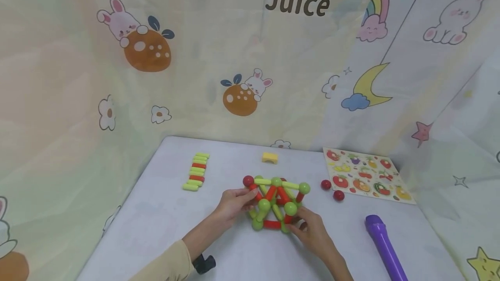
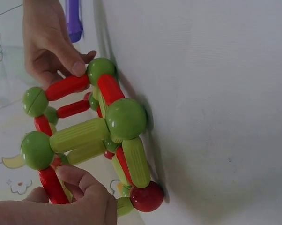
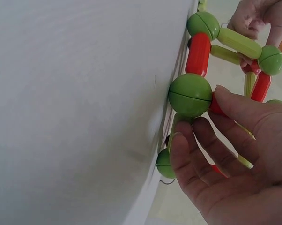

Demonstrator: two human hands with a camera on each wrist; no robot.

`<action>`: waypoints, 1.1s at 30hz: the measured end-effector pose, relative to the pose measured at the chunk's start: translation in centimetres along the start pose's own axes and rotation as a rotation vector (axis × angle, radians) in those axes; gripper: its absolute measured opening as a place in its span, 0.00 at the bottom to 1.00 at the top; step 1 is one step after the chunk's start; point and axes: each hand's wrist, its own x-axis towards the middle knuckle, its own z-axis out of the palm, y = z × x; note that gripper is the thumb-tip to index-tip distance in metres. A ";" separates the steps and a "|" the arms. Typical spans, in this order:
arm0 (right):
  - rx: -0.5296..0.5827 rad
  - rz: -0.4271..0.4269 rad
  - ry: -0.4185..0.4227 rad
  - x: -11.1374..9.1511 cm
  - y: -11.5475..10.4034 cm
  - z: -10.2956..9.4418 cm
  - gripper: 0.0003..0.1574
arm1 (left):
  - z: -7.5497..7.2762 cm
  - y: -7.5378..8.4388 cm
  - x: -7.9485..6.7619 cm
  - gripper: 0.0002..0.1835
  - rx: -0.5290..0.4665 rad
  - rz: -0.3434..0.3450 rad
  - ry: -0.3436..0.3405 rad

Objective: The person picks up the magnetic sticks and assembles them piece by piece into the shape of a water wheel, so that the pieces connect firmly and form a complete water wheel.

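A frame of red and light-green rods joined by green and dark-red balls (image 1: 276, 181) stands on the white table. At its left side my left hand (image 1: 231, 204) pinches a red rod (image 2: 53, 186) between thumb and fingers. The right hand (image 1: 314, 233) holds the frame's lower right corner. In the right wrist view, its thumb lies on a red rod (image 3: 217, 104) next to a green ball (image 3: 190, 95), with the fingers curled beneath. Part of the frame's far side is hidden behind nearer rods and balls.
Loose green and red rods (image 1: 198, 171) lie in a column at the left. A yellow arched block (image 1: 270, 158) sits at the back. Two dark-red balls (image 1: 338, 195) lie beside a fruit picture board (image 1: 367, 176). Right is a purple microphone-shaped object (image 1: 384, 246); a black object (image 1: 205, 264) lies by the left sleeve.
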 end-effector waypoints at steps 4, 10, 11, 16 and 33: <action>0.004 -0.006 0.006 0.0 0.1 0.1 0.20 | -0.4 -0.6 -0.7 0.28 0.118 0.031 -0.009; 0.017 -0.010 0.008 0.0 -0.1 0.2 0.20 | -0.8 -2.2 -1.8 0.34 0.321 0.044 0.021; 0.022 -0.018 0.005 -0.1 -0.2 0.3 0.19 | -0.7 -2.3 -1.7 0.34 0.328 0.047 0.015; 0.098 -0.157 -0.033 -0.1 -0.1 0.9 0.15 | -0.7 -2.1 -0.5 0.31 0.281 0.103 0.000; 0.205 -0.115 -0.341 -1.1 -0.6 -1.5 0.16 | -12.1 -0.4 -0.1 0.14 1.054 0.437 0.486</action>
